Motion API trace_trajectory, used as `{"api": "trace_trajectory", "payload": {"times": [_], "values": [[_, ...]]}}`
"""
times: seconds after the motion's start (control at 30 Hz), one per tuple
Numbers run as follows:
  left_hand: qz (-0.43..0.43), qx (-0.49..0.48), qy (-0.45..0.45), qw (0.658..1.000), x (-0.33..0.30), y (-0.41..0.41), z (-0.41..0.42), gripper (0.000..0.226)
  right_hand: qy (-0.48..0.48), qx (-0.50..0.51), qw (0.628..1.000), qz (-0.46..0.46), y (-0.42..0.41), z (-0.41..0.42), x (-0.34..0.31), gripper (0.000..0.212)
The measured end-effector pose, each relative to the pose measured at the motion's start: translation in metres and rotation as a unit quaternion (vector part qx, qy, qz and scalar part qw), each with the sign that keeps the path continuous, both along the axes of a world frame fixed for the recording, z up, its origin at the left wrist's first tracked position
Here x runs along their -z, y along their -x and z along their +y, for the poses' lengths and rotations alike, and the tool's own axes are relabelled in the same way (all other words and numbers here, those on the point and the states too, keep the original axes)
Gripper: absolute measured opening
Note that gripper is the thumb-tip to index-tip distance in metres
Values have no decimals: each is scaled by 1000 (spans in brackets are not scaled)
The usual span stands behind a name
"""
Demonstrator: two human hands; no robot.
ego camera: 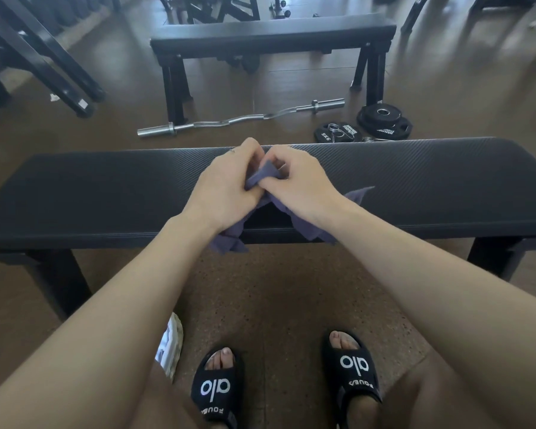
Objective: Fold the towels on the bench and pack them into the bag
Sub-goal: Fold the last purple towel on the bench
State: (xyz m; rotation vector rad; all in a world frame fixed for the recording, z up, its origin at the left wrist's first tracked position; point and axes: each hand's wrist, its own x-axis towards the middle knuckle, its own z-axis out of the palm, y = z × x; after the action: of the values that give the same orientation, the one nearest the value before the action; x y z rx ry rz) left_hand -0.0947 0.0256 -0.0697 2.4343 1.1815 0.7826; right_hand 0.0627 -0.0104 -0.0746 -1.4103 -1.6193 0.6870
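A small purple-blue towel (270,176) is bunched over the middle of the black padded bench (106,193). My left hand (226,184) and my right hand (300,181) both pinch it close together at the top. Its loose ends hang under my wrists and droop over the bench's near edge, and one corner (358,195) sticks out to the right. A light woven thing (171,348), possibly the bag, shows partly behind my left forearm on the floor.
A second black bench (273,35) stands farther back. A curl bar (242,119) and weight plates (381,120) lie on the brown floor between the benches. Dark machine frames (44,57) are at far left. My feet in black slides (214,388) are near the bench.
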Motion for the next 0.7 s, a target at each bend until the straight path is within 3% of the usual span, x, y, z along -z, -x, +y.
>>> {"api": "trace_trajectory", "payload": {"times": [0.13, 0.27, 0.37, 0.43, 0.53, 0.7], "values": [[-24, -10, -12, 1000, 4, 7, 4, 13, 36, 55, 998, -21, -7, 4, 8, 16], [-84, -29, 18, 996, 3, 12, 3, 14, 122, -21, 989, -78, -8, 0, 21, 33], [-108, -30, 30, 993, 2, 16, 2, 18, 59, 18, 973, -222, -5, 3, 30, 47], [-133, -33, 27, 990, 1, 16, 1, 21, 44, 53, 970, -234, -4, 5, 30, 40], [-141, -32, 20, 989, 0, 16, -1, 19, 17, 63, 964, -259, 1, 6, 28, 13], [-190, -97, 8, 977, -1, 24, 8, 19, -96, 181, 931, -301, -10, 13, 11, 11]]}}
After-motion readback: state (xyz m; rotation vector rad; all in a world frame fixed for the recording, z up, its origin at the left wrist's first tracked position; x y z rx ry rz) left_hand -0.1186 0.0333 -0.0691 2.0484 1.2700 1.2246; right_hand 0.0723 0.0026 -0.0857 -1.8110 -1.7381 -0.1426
